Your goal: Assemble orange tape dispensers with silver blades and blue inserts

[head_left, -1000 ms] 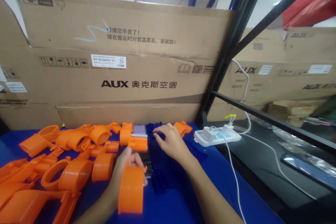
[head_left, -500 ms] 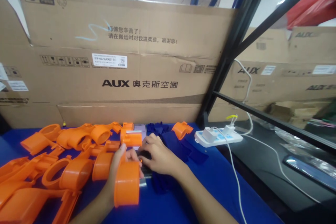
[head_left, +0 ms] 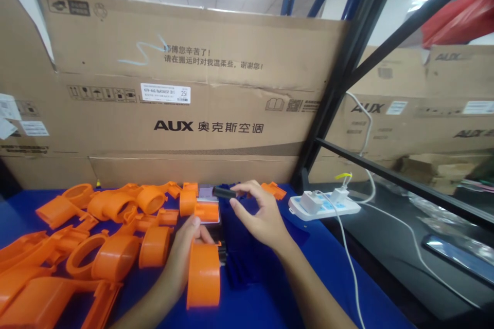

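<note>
1. our right hand (head_left: pixel 260 213) is up and to the right compared with half a second ago, where it works close beside our left hand (head_left: pixel 183 248); now its thumb and fingers pinch a black tube (head_left: pixel 223 193) by its right end.
2. our left hand keeps its curled hold on an orange ring piece (head_left: pixel 204 275), whose ring faces us at the near side of the blue table cover (head_left: pixel 252 306).
3. the tube looks light and stiff, probably smooth enough to roll, so we judge a thumb-and-finger pinch near one end suits it and leaves the other end free.
4. the ring piece seems to be rigid, light plastic, slick on its curved wall; we would hold it by the narrower part behind the ring, since thin edges could flex if squeezed.
5. our own fingers hide that narrower part, so we cannot quite tell where the left grip lands.
6. other orange pieces (head_left: pixel 118 257) lie to our left, apparently unmoved from the earlier frame.
</note>
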The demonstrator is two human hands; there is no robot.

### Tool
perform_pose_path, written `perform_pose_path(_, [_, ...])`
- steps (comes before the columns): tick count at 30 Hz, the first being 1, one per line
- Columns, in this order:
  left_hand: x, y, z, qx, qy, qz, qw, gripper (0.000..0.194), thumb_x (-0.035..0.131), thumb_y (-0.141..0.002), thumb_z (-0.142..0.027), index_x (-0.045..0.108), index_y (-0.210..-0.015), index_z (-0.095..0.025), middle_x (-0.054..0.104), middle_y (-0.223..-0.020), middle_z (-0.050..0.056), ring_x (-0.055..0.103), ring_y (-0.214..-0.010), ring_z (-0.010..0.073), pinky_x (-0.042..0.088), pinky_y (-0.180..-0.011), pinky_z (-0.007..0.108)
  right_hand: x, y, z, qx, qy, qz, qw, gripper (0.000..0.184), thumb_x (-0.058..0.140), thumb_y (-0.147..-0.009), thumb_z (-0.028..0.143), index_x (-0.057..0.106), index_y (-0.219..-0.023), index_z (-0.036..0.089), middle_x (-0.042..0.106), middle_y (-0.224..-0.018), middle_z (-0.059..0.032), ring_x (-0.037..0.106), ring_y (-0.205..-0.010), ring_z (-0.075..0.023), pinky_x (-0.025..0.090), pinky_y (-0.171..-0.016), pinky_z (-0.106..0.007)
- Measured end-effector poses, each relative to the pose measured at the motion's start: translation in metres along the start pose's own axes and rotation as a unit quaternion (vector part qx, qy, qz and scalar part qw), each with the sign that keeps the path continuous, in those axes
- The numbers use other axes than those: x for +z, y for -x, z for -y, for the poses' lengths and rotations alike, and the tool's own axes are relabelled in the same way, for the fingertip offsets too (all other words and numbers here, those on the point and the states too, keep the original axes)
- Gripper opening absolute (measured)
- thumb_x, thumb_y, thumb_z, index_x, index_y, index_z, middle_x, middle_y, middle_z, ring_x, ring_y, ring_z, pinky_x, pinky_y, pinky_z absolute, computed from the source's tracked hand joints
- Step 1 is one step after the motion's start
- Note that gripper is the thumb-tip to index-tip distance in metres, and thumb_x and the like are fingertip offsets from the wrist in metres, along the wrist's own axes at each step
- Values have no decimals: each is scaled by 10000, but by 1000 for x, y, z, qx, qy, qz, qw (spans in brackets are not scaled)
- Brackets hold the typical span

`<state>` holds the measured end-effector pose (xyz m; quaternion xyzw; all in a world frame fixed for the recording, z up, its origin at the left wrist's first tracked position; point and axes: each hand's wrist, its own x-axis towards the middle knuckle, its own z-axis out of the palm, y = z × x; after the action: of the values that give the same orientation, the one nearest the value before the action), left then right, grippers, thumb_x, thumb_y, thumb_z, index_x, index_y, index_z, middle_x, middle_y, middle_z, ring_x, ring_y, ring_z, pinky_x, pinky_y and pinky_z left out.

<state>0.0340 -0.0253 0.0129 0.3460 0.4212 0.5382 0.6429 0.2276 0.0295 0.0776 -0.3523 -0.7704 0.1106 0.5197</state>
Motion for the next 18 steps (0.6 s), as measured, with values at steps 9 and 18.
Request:
perform_pose_path(9, [0,1,3,68,-42,20,997,587,617,-824,-733,627,-673,-166,686,-605,75,618,-489,178,462,-513,265,12,3,6,-76,-31,65,994,163,677,-897,178,704,-1046,238,717,-972,-65,623,-909,-246,507,-873,-454])
perform_pose_path(18, [5,3,-2,14,-9,34,999,620,634,-783,-756,631,-650,-150,701,-610,109,649,-480,208,491,-489,283,17,5,4,-53,-30,75,995,148,682,-918,205,715,-1060,231,712,-969,-61,611,-903,-234,500,-863,-421])
